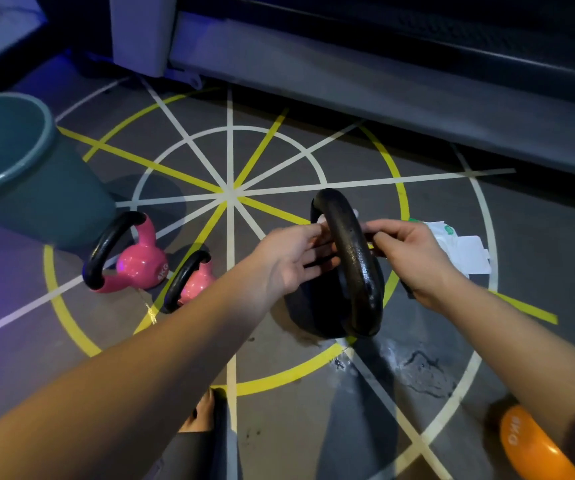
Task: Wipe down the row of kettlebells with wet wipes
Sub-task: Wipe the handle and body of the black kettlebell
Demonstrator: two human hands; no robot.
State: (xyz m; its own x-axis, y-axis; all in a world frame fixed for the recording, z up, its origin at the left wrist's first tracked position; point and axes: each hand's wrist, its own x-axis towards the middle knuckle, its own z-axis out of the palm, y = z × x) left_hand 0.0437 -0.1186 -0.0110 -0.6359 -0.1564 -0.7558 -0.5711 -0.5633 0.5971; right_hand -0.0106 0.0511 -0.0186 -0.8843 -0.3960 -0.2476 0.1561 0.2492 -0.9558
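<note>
Head view: a black kettlebell (355,271) stands near the middle of the floor (521,323), on a painted circle of white and yellow lines, handle up between two bare hands. The left hand (296,258) lays nearly straight fingers against the handle's left side, a scrap of white wipe (321,220) showing beyond them; the right hand (407,251) curls fingers and thumb round its right side. A wipes pack (459,247) lies just right of it, two pink kettlebells (140,261) and a teal bucket (54,209) toward the left edge, an orange kettlebell (535,448) at the bottom right corner.
</note>
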